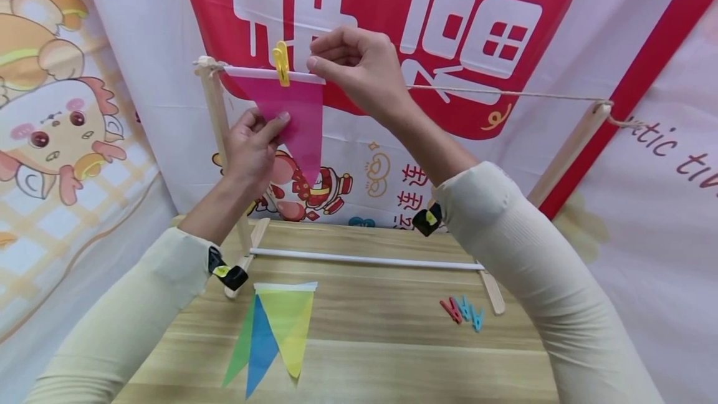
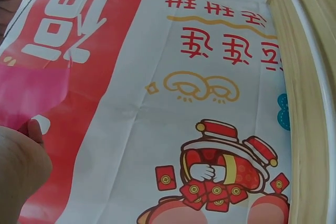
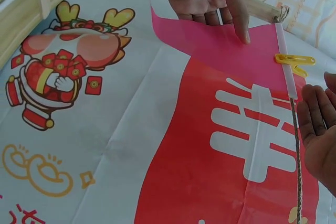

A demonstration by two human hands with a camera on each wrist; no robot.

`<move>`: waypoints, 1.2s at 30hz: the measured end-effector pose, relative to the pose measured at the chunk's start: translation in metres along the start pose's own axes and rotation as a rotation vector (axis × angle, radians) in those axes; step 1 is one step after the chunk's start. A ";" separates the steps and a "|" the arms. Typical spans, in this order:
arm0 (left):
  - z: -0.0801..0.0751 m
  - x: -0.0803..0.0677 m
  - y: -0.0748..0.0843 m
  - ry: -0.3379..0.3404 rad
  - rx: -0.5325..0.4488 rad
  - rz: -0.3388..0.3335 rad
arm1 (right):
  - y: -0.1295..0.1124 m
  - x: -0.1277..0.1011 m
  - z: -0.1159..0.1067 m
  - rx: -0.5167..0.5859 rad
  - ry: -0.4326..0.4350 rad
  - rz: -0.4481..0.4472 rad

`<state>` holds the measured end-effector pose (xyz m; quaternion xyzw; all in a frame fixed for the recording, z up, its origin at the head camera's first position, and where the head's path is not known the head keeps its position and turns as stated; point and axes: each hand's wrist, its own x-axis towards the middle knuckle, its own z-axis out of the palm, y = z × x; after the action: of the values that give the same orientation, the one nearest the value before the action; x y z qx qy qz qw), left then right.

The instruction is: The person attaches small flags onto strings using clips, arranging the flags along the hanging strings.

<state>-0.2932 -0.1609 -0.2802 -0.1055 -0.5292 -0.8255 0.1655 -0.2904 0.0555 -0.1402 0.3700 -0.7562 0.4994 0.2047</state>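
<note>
A pink triangular pennant (image 1: 303, 120) with a white top edge hangs at the left end of a string (image 1: 505, 93). One yellow clothespin (image 1: 282, 66) clips that edge at the string. My left hand (image 1: 249, 148) pinches the pennant's left side, thumb in front and fingers behind. To the right of the clothespin is my right hand (image 1: 370, 70), fingers loosely bent and holding nothing. In the right wrist view its fingertips are close to the string, beside the end of the white edge (image 3: 287, 72), and appear apart from it.
The string runs between two wooden posts (image 1: 572, 151), joined low down by a white rod (image 1: 364, 259). On the wooden table (image 1: 392, 366) lie yellow, blue and green pennants (image 1: 286, 323), overlapping. Several red and blue clothespins (image 1: 462, 310) lie by the right post's foot. A printed cloth (image 1: 359, 161) hangs behind.
</note>
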 end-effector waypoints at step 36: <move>-0.019 -0.015 -0.018 -0.059 -0.001 -0.015 | 0.020 -0.036 0.000 -0.038 -0.080 -0.011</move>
<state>-0.2864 -0.1693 -0.3082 -0.1258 -0.5342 -0.8235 0.1436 -0.2827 0.0723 -0.1767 0.3897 -0.7712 0.4686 0.1841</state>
